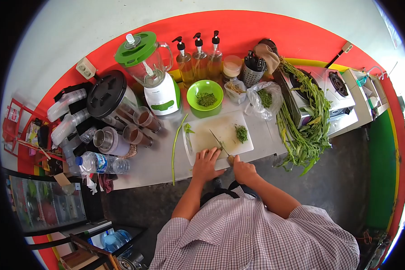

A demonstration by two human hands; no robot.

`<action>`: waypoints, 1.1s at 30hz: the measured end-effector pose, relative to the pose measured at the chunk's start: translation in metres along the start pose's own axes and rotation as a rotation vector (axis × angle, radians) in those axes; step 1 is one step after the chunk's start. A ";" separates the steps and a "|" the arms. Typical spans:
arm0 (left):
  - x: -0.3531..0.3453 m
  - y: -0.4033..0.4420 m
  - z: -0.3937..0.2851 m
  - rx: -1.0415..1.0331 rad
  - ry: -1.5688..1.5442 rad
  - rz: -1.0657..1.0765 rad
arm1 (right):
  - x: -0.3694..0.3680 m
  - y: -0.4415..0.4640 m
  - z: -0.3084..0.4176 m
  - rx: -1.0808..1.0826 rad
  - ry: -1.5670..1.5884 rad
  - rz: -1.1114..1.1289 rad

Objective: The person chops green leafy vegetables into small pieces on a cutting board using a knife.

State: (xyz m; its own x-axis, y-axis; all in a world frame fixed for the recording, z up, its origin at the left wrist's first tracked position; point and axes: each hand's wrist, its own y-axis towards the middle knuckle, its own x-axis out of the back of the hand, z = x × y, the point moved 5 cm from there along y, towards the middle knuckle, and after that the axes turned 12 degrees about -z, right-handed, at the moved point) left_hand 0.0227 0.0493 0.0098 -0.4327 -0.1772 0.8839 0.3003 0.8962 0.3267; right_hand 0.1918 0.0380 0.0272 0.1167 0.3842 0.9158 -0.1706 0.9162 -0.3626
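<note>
My right hand (244, 171) is closed round the handle of a knife (220, 144), whose blade points up and left over the white cutting board (211, 123). At the board's front edge my left hand (206, 165) presses down, its fingertips near the blade; what lies under them is too small to make out. A pile of chopped greens (241, 133) sits on the board's right side, and a small leafy sprig (187, 129) at its left. Behind the board, a green bowl (205, 88) holds more chopped greens.
Left of the board lies a long green stem (175, 148). A blender (159, 85), brown cups (146, 119) and a water bottle (104, 164) stand farther left. Pump bottles (200, 56) line the back. Leafy stalks (301, 130) drape over the stove (321, 85) at right.
</note>
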 end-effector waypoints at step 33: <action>0.003 0.001 -0.002 -0.008 0.005 -0.025 | -0.010 0.003 -0.005 -0.013 0.065 0.010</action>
State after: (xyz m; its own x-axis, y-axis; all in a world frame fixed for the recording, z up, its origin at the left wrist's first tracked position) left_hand 0.0232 0.0488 0.0130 -0.4363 -0.2012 0.8770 0.2965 0.8881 0.3512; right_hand 0.1951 0.0376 0.0160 0.1782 0.3994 0.8993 -0.1597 0.9135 -0.3741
